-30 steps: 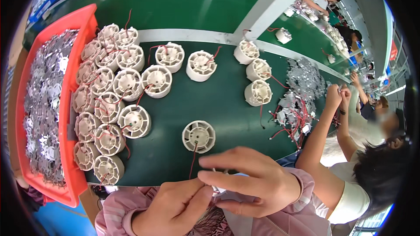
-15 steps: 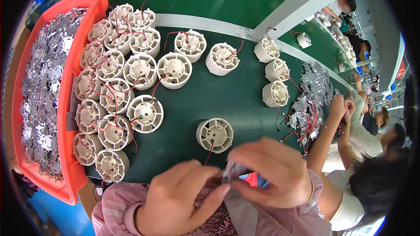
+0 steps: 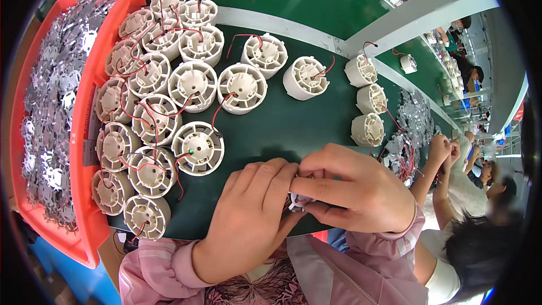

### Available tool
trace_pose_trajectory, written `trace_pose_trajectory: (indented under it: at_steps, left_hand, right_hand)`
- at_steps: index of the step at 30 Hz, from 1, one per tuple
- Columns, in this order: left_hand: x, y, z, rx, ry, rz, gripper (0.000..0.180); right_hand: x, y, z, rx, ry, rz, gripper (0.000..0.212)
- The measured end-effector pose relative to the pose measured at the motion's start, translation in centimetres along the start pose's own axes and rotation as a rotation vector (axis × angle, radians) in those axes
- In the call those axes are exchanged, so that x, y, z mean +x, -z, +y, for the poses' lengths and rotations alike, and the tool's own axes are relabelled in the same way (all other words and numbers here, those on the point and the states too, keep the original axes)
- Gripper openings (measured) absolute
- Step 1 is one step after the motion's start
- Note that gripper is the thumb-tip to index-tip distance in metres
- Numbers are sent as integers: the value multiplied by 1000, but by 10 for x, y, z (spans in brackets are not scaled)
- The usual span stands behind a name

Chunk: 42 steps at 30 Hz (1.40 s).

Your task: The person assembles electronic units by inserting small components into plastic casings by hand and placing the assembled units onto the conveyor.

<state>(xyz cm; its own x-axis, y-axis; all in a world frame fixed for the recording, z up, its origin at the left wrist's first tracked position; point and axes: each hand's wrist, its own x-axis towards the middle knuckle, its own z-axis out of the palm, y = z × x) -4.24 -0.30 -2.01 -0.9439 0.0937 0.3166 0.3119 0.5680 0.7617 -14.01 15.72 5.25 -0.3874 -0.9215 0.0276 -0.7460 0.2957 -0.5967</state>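
- Right hand (image 3: 361, 195): we are pinching 1 small silver part (image 3: 298, 199).
- Left hand (image 3: 248, 212): we are curling it beside the part; grip hidden, cannot tell.

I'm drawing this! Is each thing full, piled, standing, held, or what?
Red bin: filled with silvery pieces.
White housings: standing upright.
Red wires: bent, trailing.
Silvery heap at right: loosely piled.
Left hand: curled, grip hidden.
Right hand: closed on small piece.
Small piece: pinched, partly hidden.
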Motion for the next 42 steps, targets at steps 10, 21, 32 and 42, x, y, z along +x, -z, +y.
trace_pose_trajectory:
  at_steps: [10, 21, 32, 42]
  left_hand:
    - [-3, 7, 4, -32, 66, -28, 72]
    - [-7, 4, 0, -105, 20, -75, 73]
    - [-7, 4, -1, -131, 11, -70, 71]
    - [-9, 2, -5, -208, -9, -40, 68]
  right_hand:
    - [-6, -5, -11, -10, -93, 8, 45]
    - [-13, -6, -13, -15, -109, -3, 49]
    - [-13, -25, -35, -51, -323, 154, 44]
    - [-45, -36, -11, 327, -358, 286, 41]
